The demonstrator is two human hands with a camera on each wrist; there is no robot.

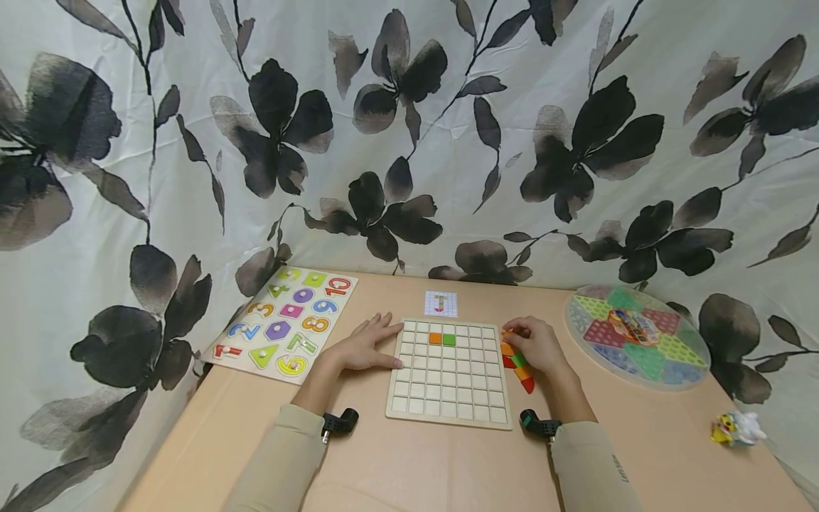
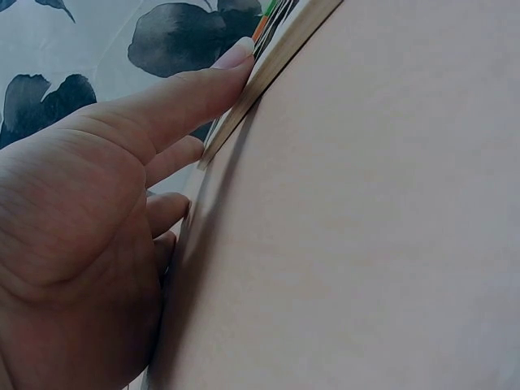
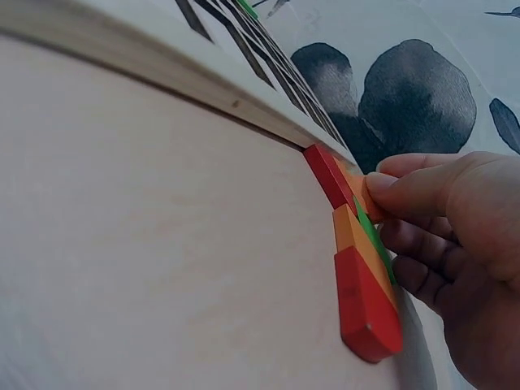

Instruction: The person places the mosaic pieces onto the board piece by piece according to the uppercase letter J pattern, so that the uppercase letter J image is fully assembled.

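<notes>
A square wooden grid board (image 1: 448, 412) lies flat on the table, with an orange block (image 1: 435, 338) and a green block (image 1: 449, 340) side by side in an upper row. My left hand (image 1: 360, 348) rests at the board's left edge, fingers spread, thumb touching the rim. Beside the right edge, my right hand (image 1: 537, 347) pinches an orange block (image 3: 367, 197) between thumb and forefinger. Around those fingertips lie red, green and orange blocks, including a red block (image 3: 366, 305) with a rounded end. The other fingers are curled in the right wrist view.
A small pattern card (image 1: 441, 304) lies behind the board. To the left is a number-and-shape board (image 1: 284, 323). A round, clear-covered colourful game board (image 1: 640, 338) sits at the right, with a small yellow-and-white toy figure (image 1: 737, 429) nearer the front. A floral curtain (image 1: 473, 163) hangs behind the table.
</notes>
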